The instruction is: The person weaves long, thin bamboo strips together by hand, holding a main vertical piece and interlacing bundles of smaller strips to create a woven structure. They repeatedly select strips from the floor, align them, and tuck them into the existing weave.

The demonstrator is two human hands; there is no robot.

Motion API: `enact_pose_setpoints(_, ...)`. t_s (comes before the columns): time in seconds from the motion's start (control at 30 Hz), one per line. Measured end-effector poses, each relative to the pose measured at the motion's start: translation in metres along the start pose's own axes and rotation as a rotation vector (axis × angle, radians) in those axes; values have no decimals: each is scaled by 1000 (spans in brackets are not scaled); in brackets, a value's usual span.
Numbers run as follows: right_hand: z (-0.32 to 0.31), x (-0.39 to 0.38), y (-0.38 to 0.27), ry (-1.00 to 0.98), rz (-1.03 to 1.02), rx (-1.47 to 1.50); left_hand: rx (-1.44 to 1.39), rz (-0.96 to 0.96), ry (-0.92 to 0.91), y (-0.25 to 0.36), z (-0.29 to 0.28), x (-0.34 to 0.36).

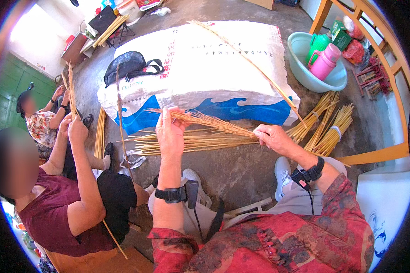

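Note:
A bunch of dried straw tassels (216, 120) stretches nearly level between my two hands. My left hand (171, 129) grips its feathery part on the left, thumb upward, fingers curled round it. My right hand (273, 139) pinches the gathered right end. Just beyond them, loose long straw stalks (191, 144) lie in front of a white woven sack covering (200, 59) with blue wave print. To the right lie tied stalk bundles (335, 129). A single long stalk (241, 54) rests diagonally across the covering.
Two co-workers (54, 200) (41, 125) sit at my left holding straw. A black bag (125, 66) lies on the covering. At the right stand a basin (300, 73) with two flasks (324, 61) and a wooden frame (398, 91). More bundles (111, 29) stand at the back left.

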State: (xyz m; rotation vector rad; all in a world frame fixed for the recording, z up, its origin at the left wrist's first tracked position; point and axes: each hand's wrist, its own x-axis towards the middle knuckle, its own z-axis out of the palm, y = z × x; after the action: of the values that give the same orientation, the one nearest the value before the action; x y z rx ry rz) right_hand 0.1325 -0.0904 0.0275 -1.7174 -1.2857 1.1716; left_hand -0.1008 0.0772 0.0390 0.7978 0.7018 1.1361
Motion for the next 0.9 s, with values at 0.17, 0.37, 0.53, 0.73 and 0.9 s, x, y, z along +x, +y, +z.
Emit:
enact_pose_setpoints(0.17, 0, -2, 3, 12, -75, -76, -12, -49, 0, 1, -4, -2)
enact_pose_setpoints(0.37, 2, -5, -1, 21, -126, -60, -107, -156, 81, 1, -6, 1)
enact_pose_setpoints(0.53, 3, -8, -2, 6, -241, -170, -25, -277, -6, -1, -19, 10)
enact_pose_setpoints(0.73, 3, -12, -7, 81, -275, -246, -79, -377, 58, -1, -24, 13)
enact_pose_setpoints(0.9, -7, -5, -3, 211, -286, -302, -96, -191, 143, 9, 1, 4)
